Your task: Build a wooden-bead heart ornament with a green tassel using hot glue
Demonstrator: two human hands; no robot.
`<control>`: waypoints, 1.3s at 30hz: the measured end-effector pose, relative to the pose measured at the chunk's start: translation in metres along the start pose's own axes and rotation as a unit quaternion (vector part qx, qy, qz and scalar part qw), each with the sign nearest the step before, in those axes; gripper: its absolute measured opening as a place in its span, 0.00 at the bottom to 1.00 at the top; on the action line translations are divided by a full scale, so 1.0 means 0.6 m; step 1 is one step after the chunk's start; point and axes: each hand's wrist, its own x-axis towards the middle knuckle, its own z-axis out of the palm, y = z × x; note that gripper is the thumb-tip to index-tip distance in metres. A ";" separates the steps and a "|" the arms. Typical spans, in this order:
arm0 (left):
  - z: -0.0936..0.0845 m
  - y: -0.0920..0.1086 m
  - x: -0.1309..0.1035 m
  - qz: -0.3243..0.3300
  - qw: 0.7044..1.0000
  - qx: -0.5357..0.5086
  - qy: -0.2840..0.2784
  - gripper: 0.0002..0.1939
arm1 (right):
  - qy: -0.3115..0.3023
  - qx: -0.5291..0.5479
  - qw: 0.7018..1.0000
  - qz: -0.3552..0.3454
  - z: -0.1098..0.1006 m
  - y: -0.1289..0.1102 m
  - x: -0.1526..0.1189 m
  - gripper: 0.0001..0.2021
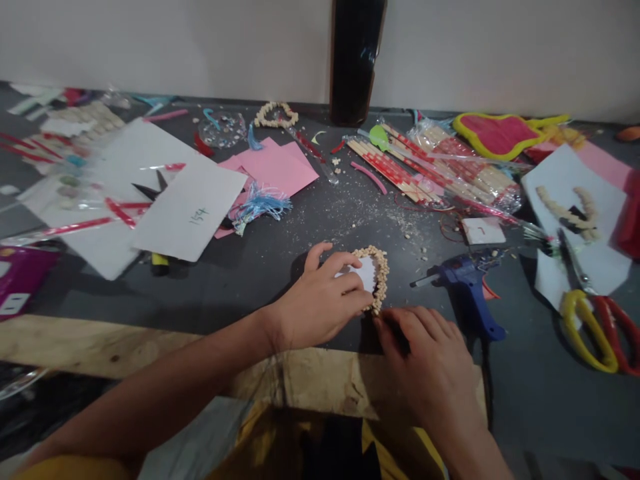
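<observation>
Near the front edge of the dark table lies a small white paper piece (367,272) with a rim of tan, grain-like bits (383,270). My left hand (325,293) rests over its left part, fingers stretched and apart, covering much of the paper. At the lower tip of the rim is my right hand (430,350), thumb and fingertips drawn together against it. Whatever is pinched there is too small or hidden to make out. Just right of the piece a blue glue gun (467,287) lies on its side, nozzle pointing left.
Yellow-and-red scissors (595,327) lie at right beside white paper (575,180). Packs of chopsticks (400,167), pink paper (275,167), a blue tassel (263,203) and white sheets (193,210) spread behind. A dark phone (356,63) leans on the wall. Crumbs dot the tabletop.
</observation>
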 end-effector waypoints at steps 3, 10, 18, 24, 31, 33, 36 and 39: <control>0.000 0.000 0.001 -0.003 1.000 -0.001 -0.006 0.07 | 0.000 0.004 1.000 0.002 0.001 0.001 -0.001 0.08; 0.000 0.000 0.002 -0.004 1.000 -0.003 -0.012 0.07 | -0.012 0.035 0.999 0.015 -0.001 -0.001 -0.004 0.08; 0.002 0.000 0.003 0.002 1.000 -0.002 0.000 0.06 | 0.120 -0.062 0.985 0.105 -0.044 0.070 -0.014 0.12; 0.001 0.001 0.003 0.003 1.000 -0.006 0.000 0.06 | 0.077 -0.133 0.983 0.097 -0.045 0.134 -0.004 0.26; -0.005 0.002 0.003 0.001 1.000 -0.011 -0.018 0.06 | 0.097 -0.141 0.982 0.078 -0.040 0.118 0.003 0.26; -0.005 0.003 0.003 0.000 1.000 -0.016 -0.018 0.07 | 0.096 -0.099 0.989 0.049 -0.038 0.091 -0.001 0.20; -0.004 0.004 0.004 -0.001 1.000 -0.012 -0.020 0.07 | 0.022 -0.025 0.999 -0.008 -0.024 0.043 -0.006 0.15; -0.005 0.005 0.003 -0.004 1.000 -0.003 -0.025 0.07 | -0.018 -0.022 1.000 -0.007 -0.008 0.011 -0.004 0.10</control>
